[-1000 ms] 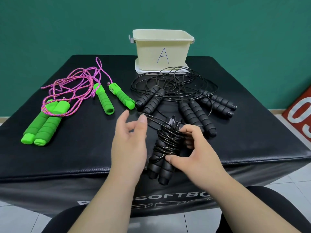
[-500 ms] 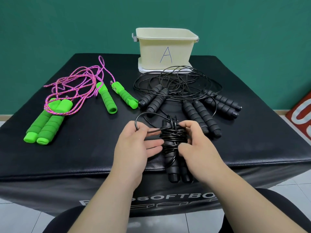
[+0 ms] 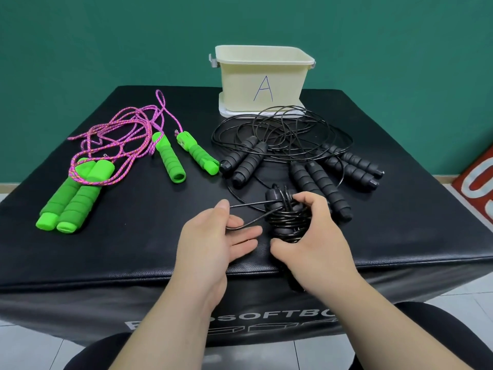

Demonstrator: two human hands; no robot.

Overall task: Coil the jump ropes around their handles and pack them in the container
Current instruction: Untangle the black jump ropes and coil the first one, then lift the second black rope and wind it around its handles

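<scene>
My right hand grips a pair of black handles with black cord coiled round them, the coiled black jump rope, near the front of the black mat. My left hand holds the last loose loop of that cord between its fingers, just left of the coil. Three more pairs of black handles lie behind with their cords tangled together. Two green-handled jump ropes with pink cord lie at the left. The cream container marked A stands at the back.
Everything sits on a black padded box with white lettering on its front. A green wall is behind. A red sign leans at the right edge. Tiled floor shows below.
The coil turned upright under my right hand. My left hand took hold of the loose end loop, and the loop has been drawn smaller and closer to the coil.
</scene>
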